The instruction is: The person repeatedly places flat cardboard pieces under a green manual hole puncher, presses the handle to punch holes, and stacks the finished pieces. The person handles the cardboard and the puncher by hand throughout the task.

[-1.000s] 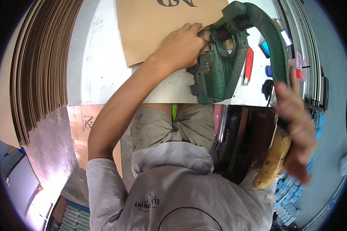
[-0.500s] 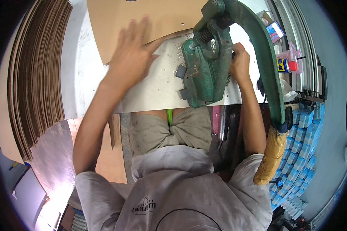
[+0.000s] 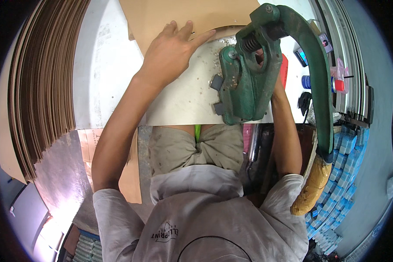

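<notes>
My left hand point(image 3: 169, 54) has its fingers spread over a brown cardboard sheet point(image 3: 183, 13) with small holes along its curved near edge. That edge runs to the head of a green hand press point(image 3: 249, 87), which has a long curved lever point(image 3: 321, 78). My right hand point(image 3: 260, 57) is on the far right side of the press, and the press body covers most of it. Only a bit of it shows through the gap in the frame, so its grip is hidden. Small metal rings point(image 3: 216, 61) lie scattered left of the press.
A tall stack of cardboard sheets point(image 3: 43, 78) stands at the left. Beyond the lever are a blue can with a red cap point(image 3: 338, 85) and a phone point(image 3: 301, 56). A red object point(image 3: 284, 70) shows beside the press. Blue packs point(image 3: 340, 174) are piled at the right.
The whole view has shifted slightly. My left hand has come nearer the press, along the sheet's edge. My right hand has gone from beside the press to behind its frame.
</notes>
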Action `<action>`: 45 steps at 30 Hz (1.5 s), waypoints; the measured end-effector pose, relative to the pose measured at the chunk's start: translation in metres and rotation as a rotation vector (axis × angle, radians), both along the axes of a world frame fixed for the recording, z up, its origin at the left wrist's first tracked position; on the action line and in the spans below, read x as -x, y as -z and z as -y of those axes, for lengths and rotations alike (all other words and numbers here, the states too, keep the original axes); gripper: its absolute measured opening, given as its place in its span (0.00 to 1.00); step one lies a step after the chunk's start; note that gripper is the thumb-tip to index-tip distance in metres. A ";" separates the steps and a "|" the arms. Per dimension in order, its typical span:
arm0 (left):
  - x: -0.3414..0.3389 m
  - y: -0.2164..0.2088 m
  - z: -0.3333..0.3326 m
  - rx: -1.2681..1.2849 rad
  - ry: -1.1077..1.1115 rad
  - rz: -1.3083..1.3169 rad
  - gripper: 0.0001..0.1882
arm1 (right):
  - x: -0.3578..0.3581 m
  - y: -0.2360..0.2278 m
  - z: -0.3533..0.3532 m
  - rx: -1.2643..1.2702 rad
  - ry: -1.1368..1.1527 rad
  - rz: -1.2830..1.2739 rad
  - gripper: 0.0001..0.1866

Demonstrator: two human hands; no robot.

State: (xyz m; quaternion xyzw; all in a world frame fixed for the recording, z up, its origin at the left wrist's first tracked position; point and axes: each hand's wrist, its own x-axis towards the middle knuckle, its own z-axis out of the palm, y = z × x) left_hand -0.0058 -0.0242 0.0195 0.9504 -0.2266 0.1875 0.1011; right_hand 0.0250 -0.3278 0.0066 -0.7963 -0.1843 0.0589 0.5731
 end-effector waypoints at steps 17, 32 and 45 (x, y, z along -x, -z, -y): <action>-0.008 0.017 0.012 0.059 -0.055 0.047 0.21 | -0.007 0.008 -0.016 0.073 0.033 0.080 0.09; -0.007 0.021 0.015 0.074 -0.073 0.039 0.20 | -0.004 0.010 0.001 0.263 0.032 0.045 0.18; -0.010 0.007 0.027 0.225 -0.033 0.004 0.23 | 0.004 -0.020 -0.007 0.115 0.319 -0.273 0.12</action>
